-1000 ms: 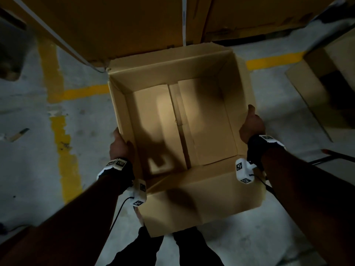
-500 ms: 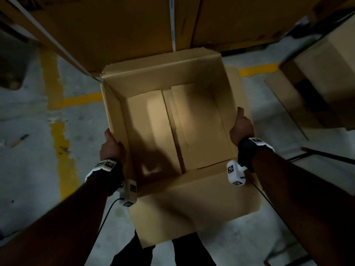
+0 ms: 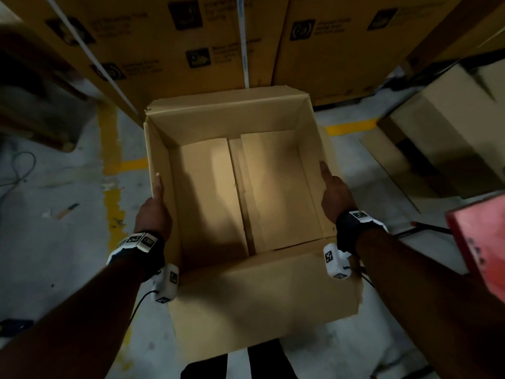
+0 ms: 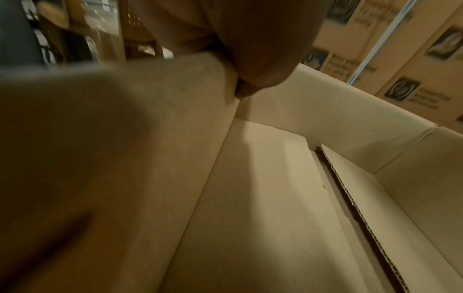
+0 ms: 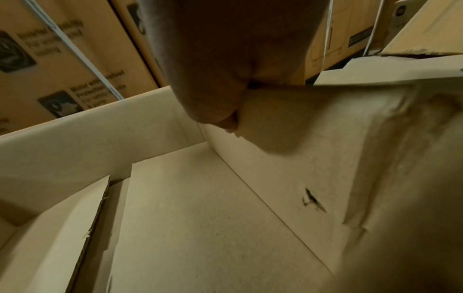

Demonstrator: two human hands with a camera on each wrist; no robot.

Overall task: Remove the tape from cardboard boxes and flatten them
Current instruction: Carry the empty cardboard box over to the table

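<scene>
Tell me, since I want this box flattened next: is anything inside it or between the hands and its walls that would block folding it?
Nothing visible does. The left hand and right hand already grip the side walls of the open box directly. Its inside holds only its own bottom flaps, which are still closed.

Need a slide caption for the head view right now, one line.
Left hand and right hand grip opposite walls of an open cardboard box above the concrete floor.

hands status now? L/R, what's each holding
Left hand: grips the left wall of the open cardboard box, thumb over the rim.
Right hand: grips the box's right wall, thumb inside.
</scene>
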